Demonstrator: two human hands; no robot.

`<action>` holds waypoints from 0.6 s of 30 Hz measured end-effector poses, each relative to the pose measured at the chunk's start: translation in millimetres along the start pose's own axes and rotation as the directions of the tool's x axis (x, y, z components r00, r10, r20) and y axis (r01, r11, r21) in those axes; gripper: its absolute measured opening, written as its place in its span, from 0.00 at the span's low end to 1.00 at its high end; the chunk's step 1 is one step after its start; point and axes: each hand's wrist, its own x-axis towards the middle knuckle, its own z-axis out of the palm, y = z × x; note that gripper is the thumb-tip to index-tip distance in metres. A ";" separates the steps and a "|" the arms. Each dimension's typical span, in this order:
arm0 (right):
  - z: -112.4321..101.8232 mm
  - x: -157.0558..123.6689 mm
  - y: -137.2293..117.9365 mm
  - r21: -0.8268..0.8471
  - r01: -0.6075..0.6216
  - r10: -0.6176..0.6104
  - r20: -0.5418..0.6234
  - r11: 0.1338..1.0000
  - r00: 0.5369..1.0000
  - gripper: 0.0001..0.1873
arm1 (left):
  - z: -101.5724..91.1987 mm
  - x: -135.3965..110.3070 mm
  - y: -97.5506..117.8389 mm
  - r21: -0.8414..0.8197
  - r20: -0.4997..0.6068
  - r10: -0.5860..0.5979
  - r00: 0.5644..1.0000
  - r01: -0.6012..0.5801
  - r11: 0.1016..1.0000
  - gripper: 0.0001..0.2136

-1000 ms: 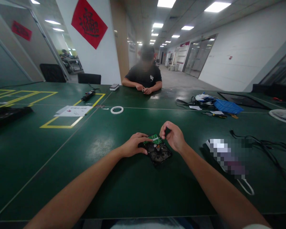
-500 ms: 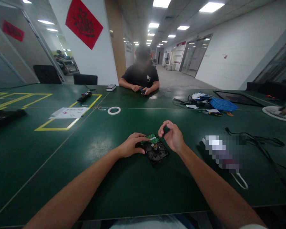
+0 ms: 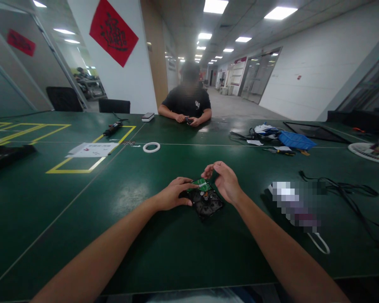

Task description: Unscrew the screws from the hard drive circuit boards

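Note:
A black hard drive [image 3: 207,203] lies on the green table [image 3: 164,248] with a small green circuit board [image 3: 202,184] on its far end. My left hand [image 3: 172,195] rests against the drive's left side, with a finger stretched onto the circuit board. My right hand [image 3: 222,180] hovers just above the drive's far right corner, fingers curled loosely and thumb reaching left. I see nothing held in it.
A person in a black shirt [image 3: 188,103] sits across the table handling something small. A white tape ring [image 3: 151,147], a paper sheet [image 3: 91,149], a blue tray [image 3: 295,140], black cables [image 3: 344,187] and a blurred object [image 3: 295,204] lie around. Yellow tape marks the left side.
My right hand has loosened from a pinch and shifted slightly left over the drive's corner. My left hand stays on the drive.

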 end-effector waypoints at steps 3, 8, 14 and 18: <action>1.9 -2.8 -0.4 -0.021 -0.009 0.009 0.044 1.000 0.999 0.08 | -1.2 0.5 14.9 0.111 -0.021 -0.022 1.000 0.024 0.994 0.36; -2.8 -3.1 -1.3 -0.055 0.053 -0.051 0.028 0.997 0.998 0.15 | 12.5 7.2 51.5 0.265 -0.155 -0.027 0.988 0.067 0.962 0.48; -3.3 -0.8 -1.2 0.025 0.004 -0.005 0.027 1.000 1.000 0.07 | 27.2 12.1 75.5 0.282 -0.247 -0.081 0.966 0.152 0.947 0.48; -7.0 1.5 -1.8 0.060 -0.016 0.013 0.050 0.998 0.999 0.09 | 30.2 11.4 81.7 0.306 -0.233 -0.132 0.963 0.202 0.930 0.50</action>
